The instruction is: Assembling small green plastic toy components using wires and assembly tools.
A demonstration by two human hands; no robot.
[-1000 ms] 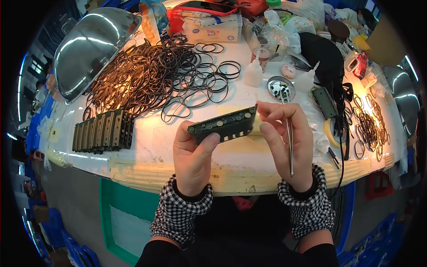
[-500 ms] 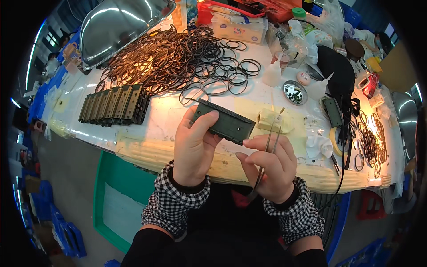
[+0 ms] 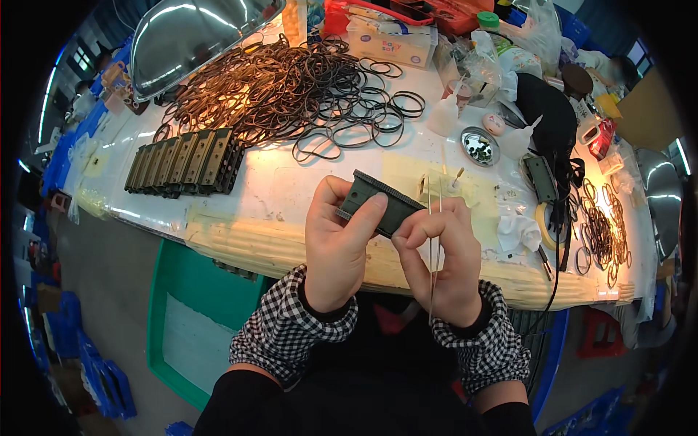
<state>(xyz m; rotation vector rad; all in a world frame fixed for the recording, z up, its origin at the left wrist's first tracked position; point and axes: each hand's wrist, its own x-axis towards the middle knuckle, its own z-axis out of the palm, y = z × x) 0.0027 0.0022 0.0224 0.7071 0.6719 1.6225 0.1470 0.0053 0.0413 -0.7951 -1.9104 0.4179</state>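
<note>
While left fingers [image 3: 366, 218] hold a block [image 3: 396, 210], bare tabletop [image 3: 273, 190] leftward meets yellow edging [image 3: 247, 243].

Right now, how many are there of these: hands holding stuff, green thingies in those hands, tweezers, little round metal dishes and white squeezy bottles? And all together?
Hands holding things: 2 (left hand, right hand)
Held dark green piece: 1
Tweezers: 1
Small round metal dish: 1
White squeeze bottles: 2
Total: 7

Puffed black-and-white checked oversleeves [image 3: 280, 330] with black inner cuffs [image 3: 314, 311], plus a plain black top [image 3: 342, 403].
</note>
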